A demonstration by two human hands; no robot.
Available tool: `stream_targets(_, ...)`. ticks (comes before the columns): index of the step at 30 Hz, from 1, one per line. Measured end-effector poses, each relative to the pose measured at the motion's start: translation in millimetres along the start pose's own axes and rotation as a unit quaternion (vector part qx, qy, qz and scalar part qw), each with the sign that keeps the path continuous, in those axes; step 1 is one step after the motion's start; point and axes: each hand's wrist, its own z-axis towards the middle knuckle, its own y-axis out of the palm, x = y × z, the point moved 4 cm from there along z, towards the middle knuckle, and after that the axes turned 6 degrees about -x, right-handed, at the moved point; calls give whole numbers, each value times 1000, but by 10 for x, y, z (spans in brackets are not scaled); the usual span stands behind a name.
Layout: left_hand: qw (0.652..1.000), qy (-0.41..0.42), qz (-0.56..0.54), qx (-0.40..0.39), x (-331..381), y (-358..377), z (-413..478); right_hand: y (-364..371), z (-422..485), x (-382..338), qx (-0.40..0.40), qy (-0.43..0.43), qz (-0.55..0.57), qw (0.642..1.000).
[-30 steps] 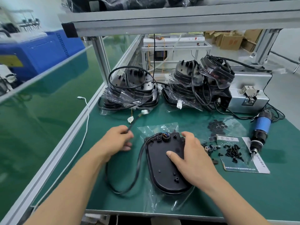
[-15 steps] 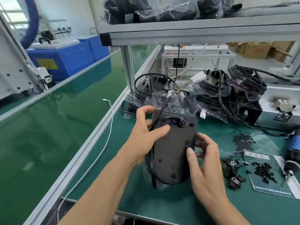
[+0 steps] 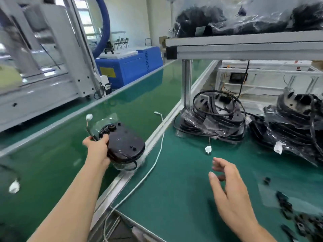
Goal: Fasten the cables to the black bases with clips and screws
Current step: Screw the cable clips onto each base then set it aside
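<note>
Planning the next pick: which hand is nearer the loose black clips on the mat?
Right. The right hand hovers just left of the clips; the left hand holds a black base over the conveyor.

There are two hands: left hand [image 3: 97, 148], right hand [image 3: 231, 186]. One separate black base [image 3: 125, 143]. Two bagged piles: centre pile [image 3: 212, 123], right-edge pile [image 3: 290, 126]. One blue machine [image 3: 129, 70].

Right of the frame post [image 3: 186, 81] bagged bases [image 3: 212, 119] are stacked on the surface [image 3: 174, 198], left of it a base [image 3: 125, 141] is over the conveyor belt [image 3: 52, 163], and above it a shelf [image 3: 244, 48] carries bags [image 3: 201, 20].
</note>
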Motion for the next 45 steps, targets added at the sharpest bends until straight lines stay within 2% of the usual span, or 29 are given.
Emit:
stream_targets(4, 994, -38, 11, 106, 6, -535, 245, 201, 143, 52, -22, 13, 25, 999)
stream_targets(10, 970, -54, 141, 192, -69, -819, 384, 312, 285, 135, -26, 37, 30, 999)
stream_targets(16, 910, -88, 304, 267, 52, -884, 334, 254, 332, 244, -12, 70, 33, 997)
stream_targets(18, 866, -8, 419, 272, 239, -739, 275, 230, 349, 275, -1, 78, 41, 996)
stream_targets(20, 842, 118, 483, 210, 422, -312, 169, 214, 368, 299, 8, 87, 48, 995)
stream_targets(22, 859, 195, 466, 85, 471, 305, 2, 200, 393, 306, 15, 90, 55, 994)
stream_targets(24, 872, 225, 433, -45, 418, 977, -219, 179, 417, 285, 20, 88, 58, 994)
stream_targets(26, 878, 220, 397, -154, 322, 1621, -467, 132, 453, 262, 24, 84, 57, 995)
stream_targets(29, 862, 223, 379, -252, 127, 2417, -793, 12, 531, 280, 44, 78, 54, 995)
stream_targets(32, 827, 256, 399, -302, -41, 3007, -1030, -116, 613, 329, 71, 87, 52, 992)
stream_targets(38, 715, 230, 567, -337, -315, 3717, -1040, -450, 1156, 314, 148, 152, 113, 971)
stream_targets(42, 655, 217, 637, -343, -429, 3839, -971, -594, 1751, 410, 102, 232, 170, 952)
stream_targets(43, 647, 214, 645, -347, -447, 3850, -950, -592, 1844, 455, 86, 258, 200, 941)
stream_targets(44, 653, 204, 640, -350, -455, 3851, -923, -587, 1903, 492, 77, 274, 224, 932)
stream_targets(45, 676, 186, 620, -352, -463, 3844, -886, -590, 1931, 516, 73, 280, 239, 927)
